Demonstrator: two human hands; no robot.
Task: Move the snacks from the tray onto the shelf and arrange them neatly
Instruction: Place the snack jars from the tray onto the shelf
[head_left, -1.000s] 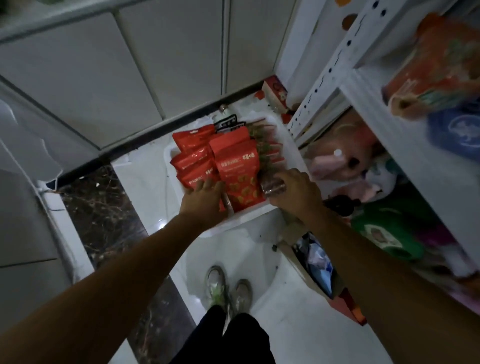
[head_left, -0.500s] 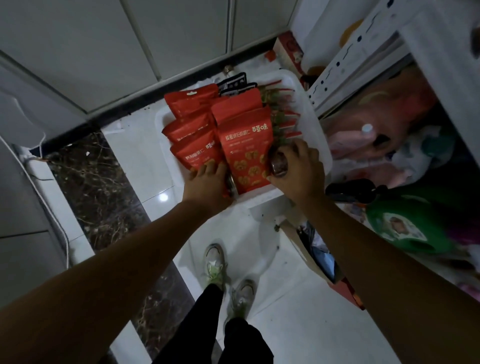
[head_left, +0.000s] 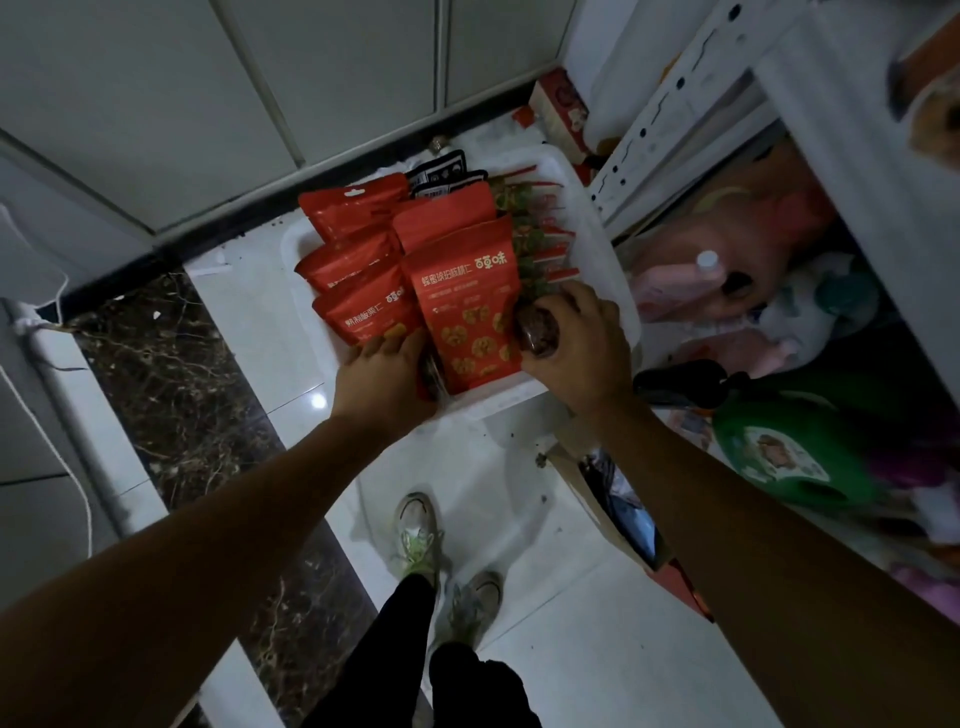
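L hand (head_left: 383, 375) fingertips tucked under red pouches (head_left: 358, 260) at near rim of tray (head_left: 605, 254); can't tell its grip. R hand (head_left: 577, 349) grip wraps a dark packet (head_left: 537, 332), label unreadable, touching big red pouch (head_left: 467, 306). Snacks all in tray. Vs 0.5 s ago, hands unmoved. White tile floor (head_left: 571, 649), cluttered shelf (head_left: 826, 119) on right; dim room.

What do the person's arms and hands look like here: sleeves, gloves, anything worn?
The left forearm and right forearm are bare to the frame edge, with no sleeve in view. The left hand and right hand wear no gloves; no watch, ring or bracelet shows. Below are black trousers and pale trainers.
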